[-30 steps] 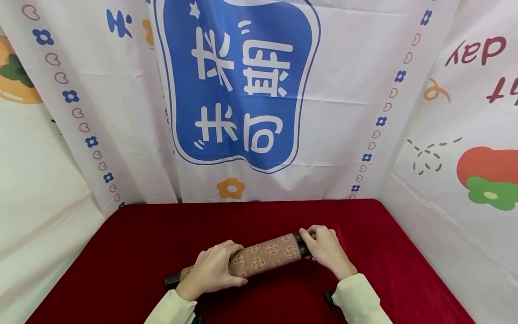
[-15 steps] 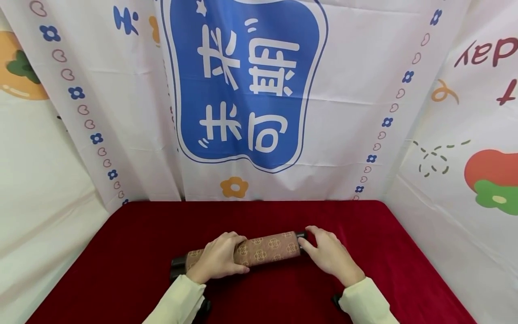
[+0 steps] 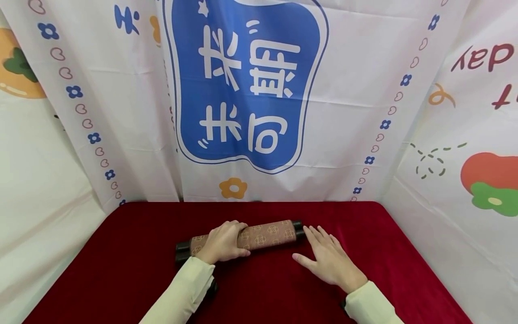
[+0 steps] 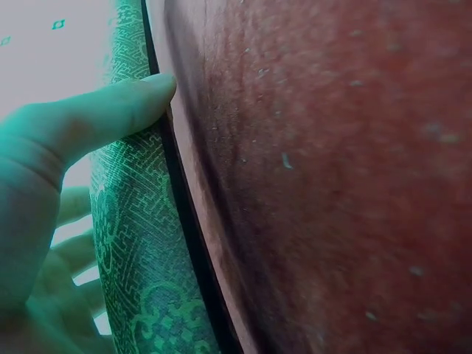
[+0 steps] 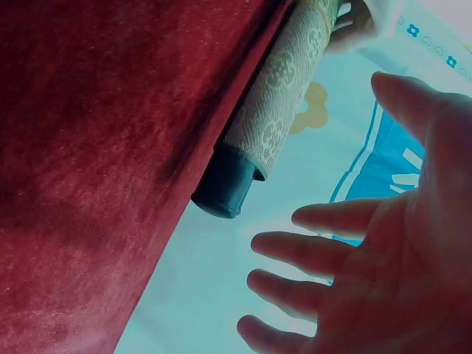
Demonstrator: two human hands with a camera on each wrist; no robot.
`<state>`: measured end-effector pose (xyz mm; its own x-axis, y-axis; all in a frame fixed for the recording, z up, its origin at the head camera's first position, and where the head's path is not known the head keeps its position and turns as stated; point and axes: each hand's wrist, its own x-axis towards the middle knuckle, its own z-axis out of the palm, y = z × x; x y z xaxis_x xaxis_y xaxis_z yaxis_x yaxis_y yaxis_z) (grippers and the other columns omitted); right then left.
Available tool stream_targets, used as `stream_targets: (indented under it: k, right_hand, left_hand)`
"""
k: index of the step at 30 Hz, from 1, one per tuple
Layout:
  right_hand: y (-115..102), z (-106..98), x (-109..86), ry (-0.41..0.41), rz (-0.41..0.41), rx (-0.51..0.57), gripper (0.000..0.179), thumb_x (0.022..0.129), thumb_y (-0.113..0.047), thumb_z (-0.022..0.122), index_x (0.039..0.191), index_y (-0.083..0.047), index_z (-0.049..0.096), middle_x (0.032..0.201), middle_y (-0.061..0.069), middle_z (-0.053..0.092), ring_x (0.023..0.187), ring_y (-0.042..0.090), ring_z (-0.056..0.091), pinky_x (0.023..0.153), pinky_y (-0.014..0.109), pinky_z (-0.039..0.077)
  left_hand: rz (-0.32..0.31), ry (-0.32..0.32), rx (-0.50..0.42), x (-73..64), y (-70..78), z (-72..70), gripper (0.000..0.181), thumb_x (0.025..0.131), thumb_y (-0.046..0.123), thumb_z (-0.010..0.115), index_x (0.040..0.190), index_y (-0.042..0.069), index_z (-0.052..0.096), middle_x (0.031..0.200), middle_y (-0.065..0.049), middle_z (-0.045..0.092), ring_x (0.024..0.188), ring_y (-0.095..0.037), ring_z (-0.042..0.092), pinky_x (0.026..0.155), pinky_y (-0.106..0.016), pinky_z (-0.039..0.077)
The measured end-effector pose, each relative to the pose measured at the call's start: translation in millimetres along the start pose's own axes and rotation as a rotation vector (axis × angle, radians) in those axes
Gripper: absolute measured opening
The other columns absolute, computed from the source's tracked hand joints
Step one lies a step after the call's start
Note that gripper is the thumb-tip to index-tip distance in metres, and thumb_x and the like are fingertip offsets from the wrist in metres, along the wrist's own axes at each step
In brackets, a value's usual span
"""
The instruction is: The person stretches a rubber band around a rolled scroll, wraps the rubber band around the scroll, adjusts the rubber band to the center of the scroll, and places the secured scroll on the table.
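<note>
A rolled scroll, brown with a gold flower pattern, lies slantwise over the red tabletop. Paired dark roller ends show at its left, and the right pair ends in a black knob. My left hand grips the scroll left of its middle. In the left wrist view the thumb lies across the patterned side, with the other fingers behind it. Beyond the scroll's right end, my right hand has its fingers straight and spread. The right wrist view shows a gap between that hand and the black knob.
Red velvet cloth covers the table. A white curtain with a blue printed panel hangs behind its far edge. Printed white sheets also hang along the left and right sides.
My right hand has let go of the scroll's right end and straightened its fingers. The scroll has shifted slightly toward the far edge, with my left hand still holding it.
</note>
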<state>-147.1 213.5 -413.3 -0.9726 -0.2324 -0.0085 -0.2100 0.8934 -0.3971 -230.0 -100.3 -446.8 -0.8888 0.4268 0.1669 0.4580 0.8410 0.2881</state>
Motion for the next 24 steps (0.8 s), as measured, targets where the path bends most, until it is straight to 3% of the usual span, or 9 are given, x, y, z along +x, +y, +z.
stream_targets:
  k: [12,24]
  right_hand:
    - [0.1,9.8,1.6,-0.014,0.0,-0.021,0.095,0.098,-0.068,0.057,0.166,-0.006,0.031,0.172,0.017,0.033,0.162,0.043,0.021,0.128,0.069,0.015]
    - [-2.7,11.2,3.4,-0.008,-0.004,-0.067,0.096,0.099,-0.066,0.059,0.166,-0.004,0.03,0.171,0.019,0.033,0.162,0.045,0.02,0.127,0.069,0.015]
  left_hand:
    - [-0.014,-0.062,0.02,18.7,3.1,11.1,0.077,0.079,0.044,0.093,0.142,0.008,0.065,0.133,-0.011,0.071,0.119,-0.033,0.067,0.092,-0.054,0.059]
    - [-0.016,-0.058,0.068,15.0,9.9,10.5,0.08,0.082,0.05,0.089,0.144,0.007,0.062,0.138,-0.012,0.068,0.125,-0.034,0.065,0.098,-0.053,0.057]
